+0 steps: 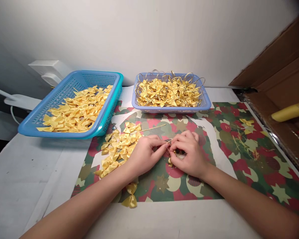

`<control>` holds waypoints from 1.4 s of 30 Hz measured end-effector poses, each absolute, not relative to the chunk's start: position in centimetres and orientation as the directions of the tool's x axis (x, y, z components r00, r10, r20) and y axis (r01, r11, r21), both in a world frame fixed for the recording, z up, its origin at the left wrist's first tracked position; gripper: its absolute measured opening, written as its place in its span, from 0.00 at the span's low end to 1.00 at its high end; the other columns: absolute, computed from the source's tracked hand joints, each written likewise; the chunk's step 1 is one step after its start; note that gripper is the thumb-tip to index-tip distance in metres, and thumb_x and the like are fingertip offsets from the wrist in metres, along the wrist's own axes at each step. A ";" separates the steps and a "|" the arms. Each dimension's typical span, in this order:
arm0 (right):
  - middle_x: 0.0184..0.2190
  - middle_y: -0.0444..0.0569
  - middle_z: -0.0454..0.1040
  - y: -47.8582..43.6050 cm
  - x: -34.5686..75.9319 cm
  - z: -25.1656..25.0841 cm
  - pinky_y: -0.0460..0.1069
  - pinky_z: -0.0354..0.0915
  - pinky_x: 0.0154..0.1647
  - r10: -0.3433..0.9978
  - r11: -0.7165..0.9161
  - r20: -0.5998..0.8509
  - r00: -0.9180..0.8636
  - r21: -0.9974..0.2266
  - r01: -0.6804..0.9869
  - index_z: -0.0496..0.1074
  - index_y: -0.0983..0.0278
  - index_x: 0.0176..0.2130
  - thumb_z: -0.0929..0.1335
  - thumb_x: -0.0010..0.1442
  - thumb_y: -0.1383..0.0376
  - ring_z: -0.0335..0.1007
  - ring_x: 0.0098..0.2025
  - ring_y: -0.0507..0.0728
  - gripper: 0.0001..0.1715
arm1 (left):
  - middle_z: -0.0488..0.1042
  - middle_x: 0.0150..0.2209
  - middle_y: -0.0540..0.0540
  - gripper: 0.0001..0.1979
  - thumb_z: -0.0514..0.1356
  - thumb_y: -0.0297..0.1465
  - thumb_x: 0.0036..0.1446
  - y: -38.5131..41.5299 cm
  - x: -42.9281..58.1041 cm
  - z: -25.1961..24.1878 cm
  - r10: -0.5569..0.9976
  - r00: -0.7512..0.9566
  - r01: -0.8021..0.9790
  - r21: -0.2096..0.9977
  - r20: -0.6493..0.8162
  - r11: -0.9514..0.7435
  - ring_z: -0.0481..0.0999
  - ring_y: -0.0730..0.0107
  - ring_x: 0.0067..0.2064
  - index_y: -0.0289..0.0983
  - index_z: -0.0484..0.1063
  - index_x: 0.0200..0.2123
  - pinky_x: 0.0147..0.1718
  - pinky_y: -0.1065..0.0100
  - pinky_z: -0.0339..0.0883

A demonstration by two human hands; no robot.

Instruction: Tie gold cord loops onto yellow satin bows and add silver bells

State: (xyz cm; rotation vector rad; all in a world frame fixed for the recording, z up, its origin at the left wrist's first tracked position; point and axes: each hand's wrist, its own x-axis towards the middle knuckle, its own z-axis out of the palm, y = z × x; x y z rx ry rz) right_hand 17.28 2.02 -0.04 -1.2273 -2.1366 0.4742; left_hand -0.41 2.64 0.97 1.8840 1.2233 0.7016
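My left hand (146, 153) and my right hand (189, 153) meet over the patterned paper (239, 156), fingertips pinched together on a small yellow ribbon bow with a thin gold cord (169, 156). Most of that bow is hidden under my right fingers. A pile of loose yellow bows (117, 146) lies just left of my left hand. A single bow (131, 196) lies under my left forearm near the paper's front edge. A gold cord (153, 127) lies on the paper behind my hands.
A blue basket (40, 114) of plain yellow bows stands tilted at the back left. A lilac basket (205, 103) of bows with gold loops stands at the back centre. A cardboard box (276, 66) with a yellow roll (290, 112) is on the right. One bow (246, 122) lies far right.
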 end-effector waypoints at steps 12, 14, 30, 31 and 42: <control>0.24 0.42 0.72 2.2 17.3 -0.1 0.55 0.49 0.40 0.858 0.513 0.334 -0.390 -0.582 0.630 0.63 0.63 0.20 0.67 0.46 0.73 0.61 0.34 0.56 0.09 | 0.75 0.25 0.46 0.12 0.58 0.29 0.61 2.5 -0.4 1.0 0.928 0.352 0.522 0.796 0.127 -0.307 0.70 0.72 0.26 0.35 0.82 0.31 0.27 0.71 0.61; 0.23 0.42 0.71 2.1 17.3 -0.2 0.55 0.49 0.41 0.852 0.523 0.335 -0.402 -0.580 0.625 0.63 0.63 0.20 0.66 0.46 0.73 0.61 0.34 0.56 0.09 | 0.75 0.25 0.46 0.12 0.58 0.29 0.61 2.5 -0.3 1.1 0.924 0.355 0.528 0.785 0.144 -0.325 0.70 0.72 0.26 0.35 0.82 0.30 0.26 0.71 0.60; 0.32 0.46 0.73 6.3 21.8 2.7 0.51 0.57 0.35 0.833 0.508 0.005 -0.553 -0.399 0.763 0.69 0.61 0.31 0.75 0.51 0.59 0.67 0.36 0.59 0.14 | 0.76 0.27 0.47 0.14 0.57 0.32 0.63 2.5 -0.4 0.6 0.930 0.361 0.501 0.828 0.064 -0.252 0.71 0.73 0.26 0.36 0.80 0.30 0.27 0.71 0.62; 0.31 0.46 0.73 6.4 22.0 2.7 0.51 0.57 0.34 0.826 0.507 -0.041 -0.562 -0.381 0.773 0.68 0.61 0.31 0.76 0.51 0.59 0.67 0.36 0.58 0.15 | 0.76 0.27 0.47 0.13 0.57 0.32 0.63 2.4 -0.3 0.5 0.933 0.356 0.496 0.833 0.062 -0.244 0.71 0.73 0.26 0.36 0.80 0.30 0.27 0.71 0.62; 0.29 0.48 0.74 6.7 24.6 4.4 0.49 0.56 0.22 0.905 0.319 -0.123 -0.408 -0.438 0.840 0.65 0.60 0.35 0.63 0.65 0.57 0.69 0.26 0.56 0.10 | 0.73 0.34 0.44 0.12 0.58 0.33 0.63 2.5 -0.4 0.5 0.939 0.333 0.354 0.911 0.087 -0.210 0.74 0.69 0.36 0.36 0.81 0.37 0.32 0.71 0.67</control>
